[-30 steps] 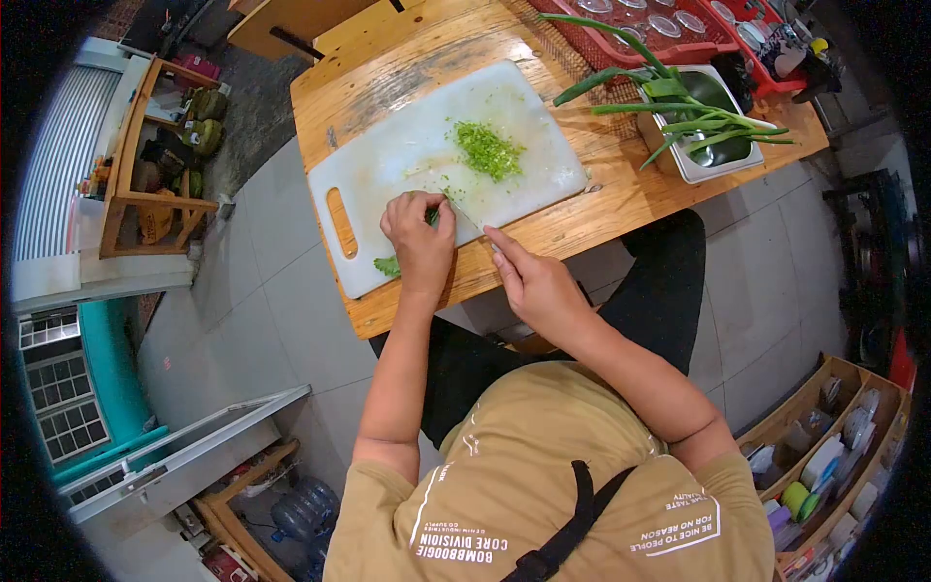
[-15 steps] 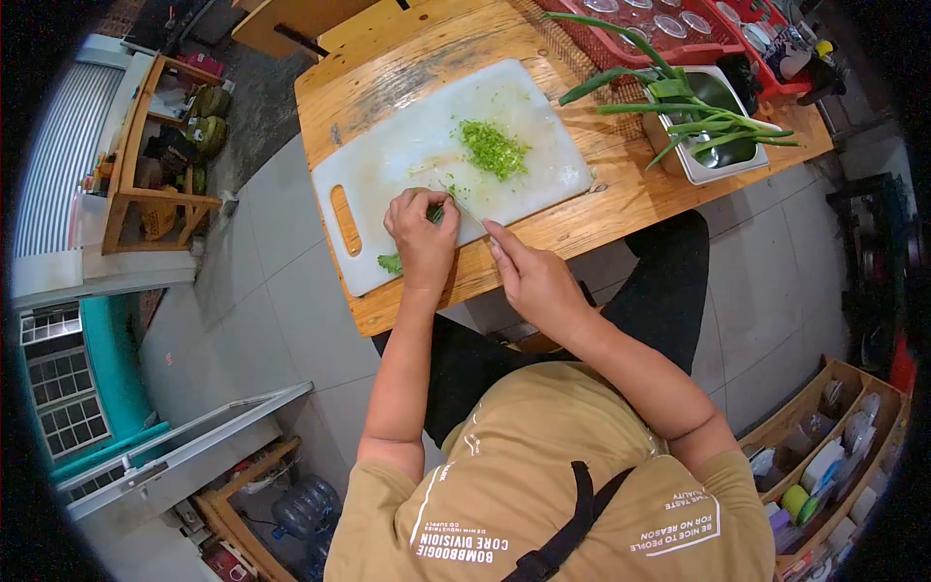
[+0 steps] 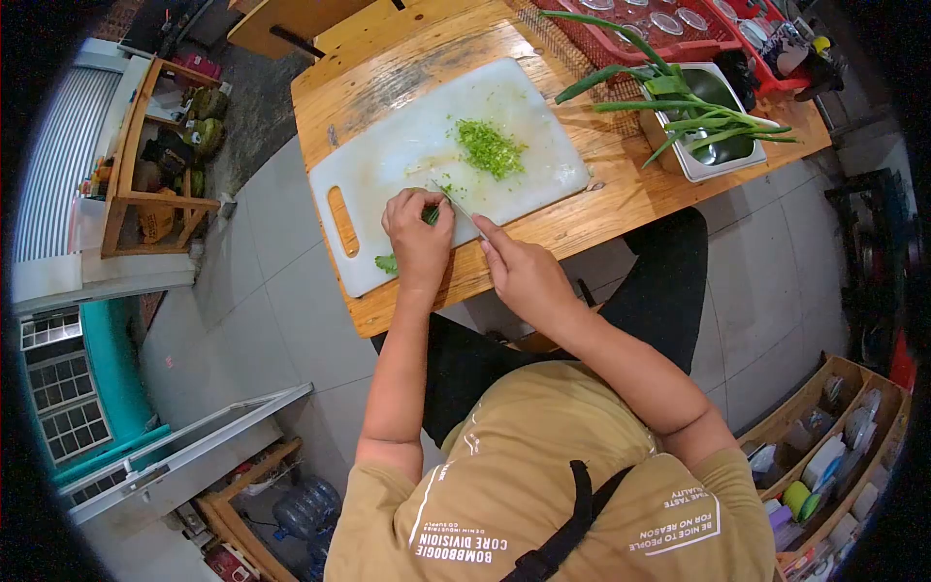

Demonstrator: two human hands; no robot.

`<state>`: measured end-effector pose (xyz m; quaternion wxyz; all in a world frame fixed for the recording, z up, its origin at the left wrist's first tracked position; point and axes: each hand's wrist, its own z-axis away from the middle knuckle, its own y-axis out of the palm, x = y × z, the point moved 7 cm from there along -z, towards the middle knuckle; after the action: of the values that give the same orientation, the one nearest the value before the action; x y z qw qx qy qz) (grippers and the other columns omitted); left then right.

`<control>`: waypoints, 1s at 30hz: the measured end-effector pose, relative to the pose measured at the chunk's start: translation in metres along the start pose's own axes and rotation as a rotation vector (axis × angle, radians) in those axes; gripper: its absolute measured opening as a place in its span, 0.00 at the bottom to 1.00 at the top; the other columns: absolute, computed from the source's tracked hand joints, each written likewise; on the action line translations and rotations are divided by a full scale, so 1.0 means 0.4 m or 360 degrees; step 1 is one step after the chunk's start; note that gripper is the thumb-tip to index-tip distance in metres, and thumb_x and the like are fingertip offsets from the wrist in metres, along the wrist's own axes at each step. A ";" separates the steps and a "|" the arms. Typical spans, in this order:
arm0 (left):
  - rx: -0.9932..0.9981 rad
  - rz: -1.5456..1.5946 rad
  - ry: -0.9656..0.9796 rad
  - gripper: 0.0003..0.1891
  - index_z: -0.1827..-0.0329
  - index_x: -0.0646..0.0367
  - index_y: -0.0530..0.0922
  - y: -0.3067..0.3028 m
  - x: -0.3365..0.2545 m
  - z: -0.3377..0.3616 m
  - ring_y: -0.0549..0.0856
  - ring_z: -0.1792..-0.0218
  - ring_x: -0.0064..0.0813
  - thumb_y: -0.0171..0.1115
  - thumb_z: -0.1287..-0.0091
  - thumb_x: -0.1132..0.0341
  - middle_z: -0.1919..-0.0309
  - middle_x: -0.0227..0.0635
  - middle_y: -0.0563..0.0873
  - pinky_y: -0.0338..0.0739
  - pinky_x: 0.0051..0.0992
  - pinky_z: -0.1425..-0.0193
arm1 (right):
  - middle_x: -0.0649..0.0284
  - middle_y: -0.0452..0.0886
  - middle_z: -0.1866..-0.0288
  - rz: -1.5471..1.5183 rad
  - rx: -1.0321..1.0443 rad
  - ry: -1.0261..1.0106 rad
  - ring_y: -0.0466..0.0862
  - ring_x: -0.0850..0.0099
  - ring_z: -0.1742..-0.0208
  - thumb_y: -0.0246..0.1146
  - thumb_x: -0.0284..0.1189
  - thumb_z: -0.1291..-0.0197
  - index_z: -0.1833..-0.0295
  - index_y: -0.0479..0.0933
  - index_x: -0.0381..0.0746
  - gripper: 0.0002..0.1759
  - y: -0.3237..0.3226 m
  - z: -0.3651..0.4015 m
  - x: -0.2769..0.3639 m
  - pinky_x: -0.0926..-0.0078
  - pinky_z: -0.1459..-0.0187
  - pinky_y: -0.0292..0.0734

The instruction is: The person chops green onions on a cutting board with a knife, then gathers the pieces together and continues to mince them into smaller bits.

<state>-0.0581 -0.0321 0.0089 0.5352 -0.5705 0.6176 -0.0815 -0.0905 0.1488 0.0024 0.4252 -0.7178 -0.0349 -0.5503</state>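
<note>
Left hand [image 3: 419, 238]: fingers curled, gripping greens [image 3: 432, 215] on the board [image 3: 383, 150], by its near edge. Right hand [image 3: 529, 279]: closed on the knife [image 3: 462, 209], blade angled toward the left fingertips; contact with the greens probably present, view small. Leaf [image 3: 386, 264] lies at the board's near left corner. Chopped pile [image 3: 488, 149] sits toward the board's right end. Pan [image 3: 695, 176], scallions [image 3: 713, 123] across it, stands near the tabletop's [image 3: 621, 199] right end; red basket [image 3: 669, 50] at its far right.
</note>
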 end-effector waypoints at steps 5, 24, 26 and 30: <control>0.0033 0.0004 -0.0015 0.05 0.61 0.60 0.89 -0.004 0.001 -0.002 0.87 0.48 0.44 0.75 0.33 0.68 0.59 0.37 0.91 0.77 0.42 0.35 | 0.39 0.86 0.68 -0.0156 0.0004 0.0003 0.88 0.40 0.66 0.60 0.33 0.16 0.22 0.79 0.44 0.22 -0.030 0.031 0.007 0.43 0.61 0.82; 0.0106 0.0126 -0.0071 0.05 0.57 0.59 0.87 0.005 0.015 0.012 0.83 0.46 0.45 0.72 0.30 0.69 0.58 0.38 0.87 0.72 0.43 0.31 | 0.39 0.87 0.68 -0.0243 -0.0008 0.0024 0.89 0.38 0.65 0.61 0.34 0.17 0.24 0.80 0.43 0.22 -0.042 0.025 0.010 0.39 0.61 0.82; 0.0113 0.0120 -0.0057 0.04 0.57 0.59 0.87 0.004 0.014 0.010 0.83 0.46 0.45 0.72 0.29 0.69 0.58 0.39 0.86 0.72 0.43 0.31 | 0.39 0.87 0.68 -0.0229 -0.0024 0.0009 0.89 0.39 0.65 0.61 0.34 0.17 0.24 0.80 0.43 0.22 -0.035 0.032 0.006 0.39 0.61 0.83; 0.0097 0.0104 -0.0043 0.04 0.58 0.59 0.87 0.002 0.012 0.013 0.83 0.46 0.45 0.72 0.30 0.69 0.58 0.39 0.87 0.72 0.43 0.31 | 0.39 0.87 0.67 -0.0103 -0.0040 -0.0026 0.88 0.39 0.65 0.60 0.34 0.17 0.24 0.80 0.43 0.22 -0.021 0.032 0.007 0.39 0.60 0.82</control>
<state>-0.0538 -0.0330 0.0036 0.5631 -0.5346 0.6257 -0.0751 -0.0841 0.1614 0.0092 0.3978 -0.7260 -0.0548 -0.5582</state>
